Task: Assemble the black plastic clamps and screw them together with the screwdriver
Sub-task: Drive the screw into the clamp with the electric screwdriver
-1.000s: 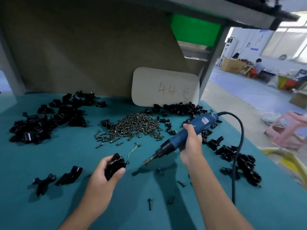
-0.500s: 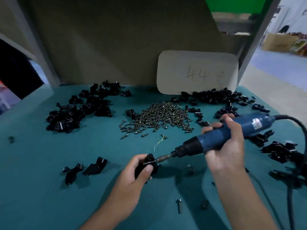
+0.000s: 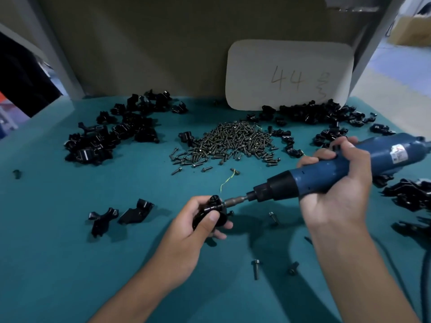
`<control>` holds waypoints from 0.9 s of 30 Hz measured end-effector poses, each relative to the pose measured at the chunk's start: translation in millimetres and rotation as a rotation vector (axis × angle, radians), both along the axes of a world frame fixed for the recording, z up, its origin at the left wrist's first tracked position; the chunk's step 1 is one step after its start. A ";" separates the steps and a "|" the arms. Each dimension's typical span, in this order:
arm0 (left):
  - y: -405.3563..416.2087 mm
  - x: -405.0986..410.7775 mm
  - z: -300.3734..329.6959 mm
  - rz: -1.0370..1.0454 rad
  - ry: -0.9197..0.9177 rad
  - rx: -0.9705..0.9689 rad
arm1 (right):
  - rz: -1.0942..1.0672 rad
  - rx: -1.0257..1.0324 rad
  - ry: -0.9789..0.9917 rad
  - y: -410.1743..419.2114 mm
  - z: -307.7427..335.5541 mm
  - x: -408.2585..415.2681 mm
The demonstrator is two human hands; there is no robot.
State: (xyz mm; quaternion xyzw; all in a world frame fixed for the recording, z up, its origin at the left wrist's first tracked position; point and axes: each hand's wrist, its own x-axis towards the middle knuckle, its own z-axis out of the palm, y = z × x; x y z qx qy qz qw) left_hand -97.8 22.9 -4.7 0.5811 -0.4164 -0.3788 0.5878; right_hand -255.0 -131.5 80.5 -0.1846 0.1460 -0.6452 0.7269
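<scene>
My left hand (image 3: 196,231) grips a black plastic clamp (image 3: 211,213) just above the teal table, thumb across its front. My right hand (image 3: 335,192) is wrapped round a blue electric screwdriver (image 3: 326,173), which points left. Its metal bit touches the right side of the clamp near the top. A heap of dark screws (image 3: 231,142) lies in the middle behind the hands. Two loose black clamp parts (image 3: 121,215) rest on the table left of my left hand.
Piles of black clamp parts lie at the back left (image 3: 116,131), back right (image 3: 321,115) and far right (image 3: 410,194). Three stray screws (image 3: 256,268) lie between my forearms. A white card marked 44 (image 3: 289,75) leans on the back wall. The screwdriver's cable (image 3: 423,276) trails at the right.
The screwdriver bit went from apart from the clamp to touching it. My hands came together, and the view moved closer and swung left.
</scene>
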 end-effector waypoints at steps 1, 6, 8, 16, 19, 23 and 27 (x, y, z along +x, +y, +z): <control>-0.2 0.6 0.5 -0.007 -0.009 -0.001 | 0.005 -0.009 0.004 0.9 0.0 -0.4; -0.3 1.5 1.4 -0.058 -0.028 0.014 | 0.025 -0.059 0.027 3.1 0.8 -1.9; -0.2 0.9 0.8 -0.075 -0.031 0.015 | 0.018 -0.069 0.030 3.7 1.1 -2.5; 0.1 5.4 1.5 -0.156 0.048 0.036 | 0.049 -0.137 0.004 7.8 1.4 -5.1; 0.5 5.4 2.6 -0.164 -0.007 0.041 | 0.042 -0.135 0.015 7.6 2.1 -5.1; -0.5 4.1 4.4 -0.173 0.003 0.041 | 0.038 -0.169 -0.024 9.8 0.0 -6.2; 0.9 3.6 4.8 -0.173 0.010 0.047 | 0.000 -0.159 -0.018 20.0 7.2 -5.1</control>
